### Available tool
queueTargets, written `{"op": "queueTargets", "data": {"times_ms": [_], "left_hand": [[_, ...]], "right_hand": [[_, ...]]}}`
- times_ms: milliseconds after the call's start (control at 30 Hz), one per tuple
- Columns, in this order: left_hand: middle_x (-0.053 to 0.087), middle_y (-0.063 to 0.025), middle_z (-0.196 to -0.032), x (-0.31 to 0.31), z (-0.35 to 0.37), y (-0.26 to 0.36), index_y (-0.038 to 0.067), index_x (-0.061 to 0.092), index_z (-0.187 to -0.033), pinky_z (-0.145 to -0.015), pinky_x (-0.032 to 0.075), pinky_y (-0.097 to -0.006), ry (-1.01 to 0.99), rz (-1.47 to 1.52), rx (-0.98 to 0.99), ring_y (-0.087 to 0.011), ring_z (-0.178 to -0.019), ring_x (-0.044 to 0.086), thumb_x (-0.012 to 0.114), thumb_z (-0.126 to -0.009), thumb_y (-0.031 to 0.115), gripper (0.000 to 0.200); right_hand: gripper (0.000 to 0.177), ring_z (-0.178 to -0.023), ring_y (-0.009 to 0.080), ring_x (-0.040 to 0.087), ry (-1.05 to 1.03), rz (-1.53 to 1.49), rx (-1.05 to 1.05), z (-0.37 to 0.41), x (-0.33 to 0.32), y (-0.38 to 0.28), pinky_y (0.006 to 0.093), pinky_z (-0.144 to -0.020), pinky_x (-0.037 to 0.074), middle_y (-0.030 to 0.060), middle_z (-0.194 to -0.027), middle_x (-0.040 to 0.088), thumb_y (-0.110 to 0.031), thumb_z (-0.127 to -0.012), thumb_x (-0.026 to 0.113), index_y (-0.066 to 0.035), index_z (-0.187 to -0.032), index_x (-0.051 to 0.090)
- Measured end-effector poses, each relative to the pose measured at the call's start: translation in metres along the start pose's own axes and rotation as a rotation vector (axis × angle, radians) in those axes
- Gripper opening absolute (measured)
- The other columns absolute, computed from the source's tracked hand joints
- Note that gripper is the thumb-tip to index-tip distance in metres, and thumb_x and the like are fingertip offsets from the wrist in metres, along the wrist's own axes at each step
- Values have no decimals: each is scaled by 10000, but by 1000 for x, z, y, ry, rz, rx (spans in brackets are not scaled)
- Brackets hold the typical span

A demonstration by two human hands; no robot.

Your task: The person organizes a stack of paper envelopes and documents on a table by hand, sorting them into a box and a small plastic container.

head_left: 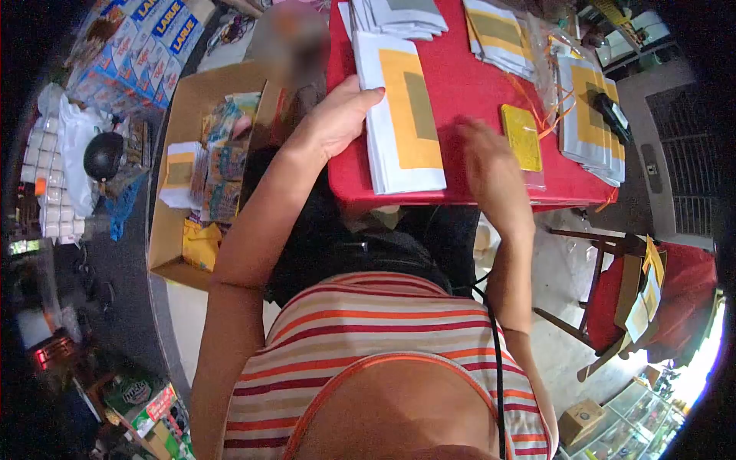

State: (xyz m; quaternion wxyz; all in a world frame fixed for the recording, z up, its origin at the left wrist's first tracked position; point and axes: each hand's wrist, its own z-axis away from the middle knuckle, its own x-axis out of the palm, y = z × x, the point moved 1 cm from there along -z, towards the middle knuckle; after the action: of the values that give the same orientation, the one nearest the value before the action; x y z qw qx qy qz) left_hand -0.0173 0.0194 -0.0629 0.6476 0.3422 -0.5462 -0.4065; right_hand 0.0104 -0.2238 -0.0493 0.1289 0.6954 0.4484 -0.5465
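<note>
My left hand (341, 119) grips the left edge of a stack of folded joss paper (383, 138), thumb on top. The sheets are white with a yellow panel and a grey-brown rectangle. The stack lies over the near edge of the red table (475, 92). My right hand (491, 165) is to the right of the stack, over the table's near edge, its fingers smeared by motion. Just beyond it lies a flat yellow packet (521, 138) with clear plastic around it.
More paper stacks (498, 34) lie at the table's back, with orange string (548, 115) nearby. A dark object (611, 115) rests on the right stack. At left stands a cardboard box (180, 100) of paper packets. A chair (598, 299) stands at right.
</note>
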Motion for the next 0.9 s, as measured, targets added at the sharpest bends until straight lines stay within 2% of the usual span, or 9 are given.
{"op": "queueTargets", "data": {"times_ms": [33, 100, 167, 267, 500, 567, 633, 800, 900], "left_hand": [[577, -171, -1314, 2, 0, 0, -68, 456, -1342, -1034, 450, -392, 12, 4, -14, -253, -1203, 578, 473, -991, 72, 378], [566, -163, -1326, 5, 1, -2, -57, 452, -1344, -1037, 446, -393, 18, -98, -3, -243, -1215, 566, 461, -991, 59, 372], [576, -149, -1308, 7, 5, -6, -44, 463, -1336, -1036, 445, -395, 63, -61, 8, -235, -1208, 567, 462, -991, 56, 359], [584, -137, -1291, 0, 4, -9, -32, 468, -1334, -1034, 444, -395, 24, -7, 9, -229, -1204, 565, 467, -993, 60, 353], [595, -113, -1274, -6, 7, -11, -2, 469, -1354, -1003, 475, -385, 5, 2, 29, -211, -1184, 578, 521, -998, 111, 376], [596, -108, -1275, -6, 10, -12, 8, 469, -1359, -996, 482, -378, 7, -22, 31, -203, -1181, 579, 533, -998, 121, 384], [612, -88, -1205, -4, 11, -12, 51, 506, -1300, -858, 507, -316, 0, -42, 48, -144, -1062, 601, 553, -990, 153, 330], [609, -72, -1213, -9, 14, -16, 60, 505, -1310, -883, 496, -297, -19, -50, 96, -115, -1090, 576, 563, -989, 171, 345], [608, -73, -1215, -7, 20, -14, 50, 499, -1321, -904, 483, -291, -28, 3, 116, -113, -1102, 568, 562, -989, 166, 358]], "right_hand": [[294, -1162, 410, 549, -14, -12, 4, 3, -9, -12, 444, -975, 459, 234, -1232, 592, -75, -882, 584, 26, -1158, 603], [308, -1108, 403, 555, 107, -75, 98, 6, -23, -41, 458, -946, 458, 222, -1204, 597, -84, -859, 633, 35, -1140, 596], [406, -980, 395, 540, 17, -179, -68, 7, -25, -67, 465, -864, 464, 201, -1117, 570, -149, -788, 746, 43, -1104, 577], [443, -949, 397, 545, -9, -317, -53, 12, -5, -80, 446, -828, 480, 200, -1018, 526, -133, -732, 788, 32, -1072, 557], [360, -987, 394, 557, -25, -293, -21, 11, -1, -75, 455, -848, 485, 192, -1026, 537, -83, -788, 718, 29, -1092, 560], [279, -987, 385, 566, -70, -379, -6, 10, -6, -74, 448, -844, 485, 190, -1032, 557, -54, -813, 683, 22, -1063, 586], [253, -975, 383, 573, -73, -427, 58, 12, -5, -73, 442, -840, 484, 190, -1019, 566, -42, -813, 680, 19, -1045, 598], [189, -916, 379, 595, -35, -490, 186, 12, -6, -67, 414, -811, 486, 189, -946, 585, -12, -814, 674, 19, -986, 604], [164, -865, 342, 636, -32, -599, 237, 12, -8, -61, 381, -757, 508, 170, -908, 609, -12, -825, 679, 22, -956, 585]]}}
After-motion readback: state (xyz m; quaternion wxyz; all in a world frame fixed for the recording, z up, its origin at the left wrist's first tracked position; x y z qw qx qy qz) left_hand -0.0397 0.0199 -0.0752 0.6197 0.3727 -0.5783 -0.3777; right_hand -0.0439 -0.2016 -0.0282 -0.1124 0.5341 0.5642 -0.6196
